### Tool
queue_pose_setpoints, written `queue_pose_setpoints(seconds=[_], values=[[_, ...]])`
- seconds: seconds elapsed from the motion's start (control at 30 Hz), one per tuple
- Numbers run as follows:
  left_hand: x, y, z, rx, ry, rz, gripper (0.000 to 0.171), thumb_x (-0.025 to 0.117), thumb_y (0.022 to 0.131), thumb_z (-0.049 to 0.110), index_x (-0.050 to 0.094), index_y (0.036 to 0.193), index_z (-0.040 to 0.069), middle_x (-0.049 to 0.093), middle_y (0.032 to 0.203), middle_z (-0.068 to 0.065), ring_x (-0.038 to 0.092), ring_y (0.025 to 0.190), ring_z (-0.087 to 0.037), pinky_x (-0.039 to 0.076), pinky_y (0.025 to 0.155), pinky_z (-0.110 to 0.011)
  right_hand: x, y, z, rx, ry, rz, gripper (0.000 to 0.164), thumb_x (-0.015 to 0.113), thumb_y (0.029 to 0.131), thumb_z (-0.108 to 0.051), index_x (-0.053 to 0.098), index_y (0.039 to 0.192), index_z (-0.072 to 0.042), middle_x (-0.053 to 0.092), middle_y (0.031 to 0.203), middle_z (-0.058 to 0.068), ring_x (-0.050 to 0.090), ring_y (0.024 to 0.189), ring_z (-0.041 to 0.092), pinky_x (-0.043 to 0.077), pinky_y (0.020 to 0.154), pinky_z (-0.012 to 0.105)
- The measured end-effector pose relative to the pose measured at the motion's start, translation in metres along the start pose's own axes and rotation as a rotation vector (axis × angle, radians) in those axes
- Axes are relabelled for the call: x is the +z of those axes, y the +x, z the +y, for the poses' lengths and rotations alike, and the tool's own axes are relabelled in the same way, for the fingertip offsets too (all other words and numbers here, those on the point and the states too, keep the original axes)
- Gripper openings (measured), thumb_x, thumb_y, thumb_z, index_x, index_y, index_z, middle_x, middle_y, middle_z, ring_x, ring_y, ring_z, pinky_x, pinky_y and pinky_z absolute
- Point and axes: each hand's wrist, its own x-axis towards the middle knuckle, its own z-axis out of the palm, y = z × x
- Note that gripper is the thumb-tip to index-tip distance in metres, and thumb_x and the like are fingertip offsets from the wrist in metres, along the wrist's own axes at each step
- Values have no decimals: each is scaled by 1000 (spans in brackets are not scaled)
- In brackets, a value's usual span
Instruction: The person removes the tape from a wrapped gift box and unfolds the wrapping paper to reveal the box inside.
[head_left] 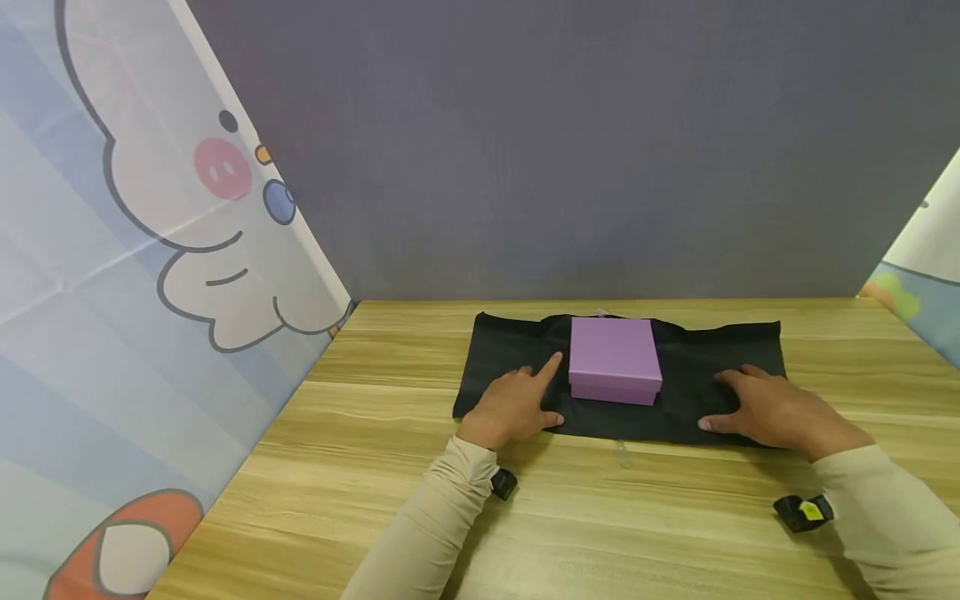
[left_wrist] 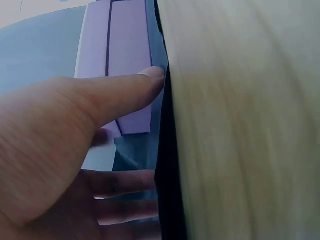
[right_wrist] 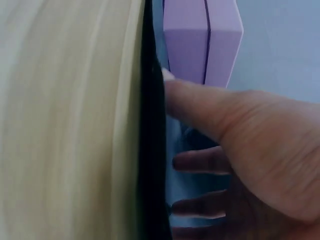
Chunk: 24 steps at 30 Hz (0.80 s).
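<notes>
A purple lidded box (head_left: 614, 358) sits in the middle of a black cloth (head_left: 678, 421) spread wide across the wooden table. My left hand (head_left: 513, 406) rests on the cloth's left part, index finger stretched toward the box's left side and thumb at the front edge. On the right part of the cloth lies my right hand (head_left: 772, 408), fingers spread and apart from the box. In the left wrist view the thumb (left_wrist: 125, 92) overlaps the box's side. The right wrist view shows the other thumb (right_wrist: 200, 102) at the cloth's edge, with fingertips down on the fabric.
A small clear strip (head_left: 623, 454) lies on the table (head_left: 390, 467) just in front of the cloth. Behind the table stands a grey panel (head_left: 570, 150). A printed cartoon sheet (head_left: 112, 292) hangs along the left side, and another printed sheet (head_left: 926, 267) is at right.
</notes>
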Motion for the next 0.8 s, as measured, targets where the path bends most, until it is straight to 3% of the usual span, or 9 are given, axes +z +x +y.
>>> queue_pose_setpoints(seconds=[0.1,0.2,0.33,0.4,0.63,0.8], values=[[-1,0,-5,-17,27,8,72,69,91,54,47,152,21,53,143,-9,52,130,-29,45,102,-47,1,1,3,-16,3,-5,106,69,77,-73,48,139,11,28,139,51,32,117,75,40,79,76],[-1,-3,-12,-50,47,31,61,71,88,57,63,139,24,56,138,-2,54,126,-24,47,98,-51,1,3,5,-32,-3,-15,112,68,76,-76,46,141,12,24,140,53,25,117,79,37,83,78],[-1,-4,-18,-84,29,21,66,74,84,60,62,139,25,55,138,1,53,126,-20,47,95,-52,0,6,9,-30,-19,-39,119,68,72,-79,41,145,12,21,142,53,21,118,81,37,82,78],[-3,-3,-20,-80,17,-13,71,74,84,60,59,143,24,52,143,0,50,131,-19,46,97,-52,0,8,11,-20,-26,-51,120,69,71,-78,41,145,12,20,142,53,20,118,81,37,81,78],[-17,7,-31,-55,-55,-163,73,76,85,54,54,147,25,38,157,4,31,145,-21,37,108,-51,-8,18,16,-68,-20,-79,117,76,73,-68,38,144,17,27,138,53,31,124,71,24,95,78],[-21,9,-43,-47,-165,-199,63,79,85,45,58,143,28,37,156,6,29,145,-21,34,112,-47,-19,27,17,-42,-37,-174,121,77,74,-67,30,148,16,18,139,56,18,121,79,30,89,81]])
